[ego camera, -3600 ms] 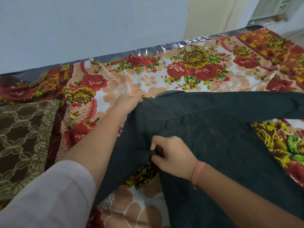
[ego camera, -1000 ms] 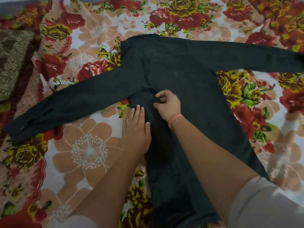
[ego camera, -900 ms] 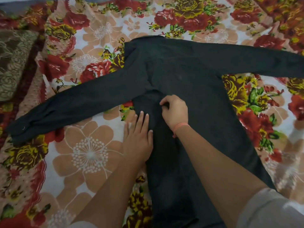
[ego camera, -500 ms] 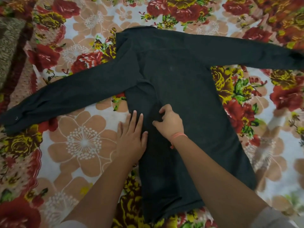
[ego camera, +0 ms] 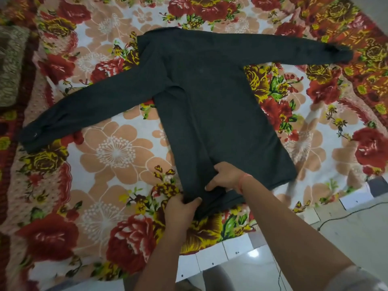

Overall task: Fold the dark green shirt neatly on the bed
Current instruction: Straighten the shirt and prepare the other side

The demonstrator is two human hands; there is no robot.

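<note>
Dark green shirt [ego camera: 210, 97] spread mid-frame on floral bedsheet [ego camera: 105, 154], sleeves outstretched. Left hand [ego camera: 180, 208] and right hand [ego camera: 225, 177] both pinching its hem, lower centre.

Dk green shirt [ego camera: 212, 106] flat on floral bed [ego camera: 113, 152], sleeves spread, hem bunched nr edge.

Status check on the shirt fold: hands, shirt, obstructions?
Left hand and right hand both pinching the hem. Dark green long-sleeved shirt flat on the floral bedsheet, sleeves spread, unfolded. Nothing in the way.
</note>
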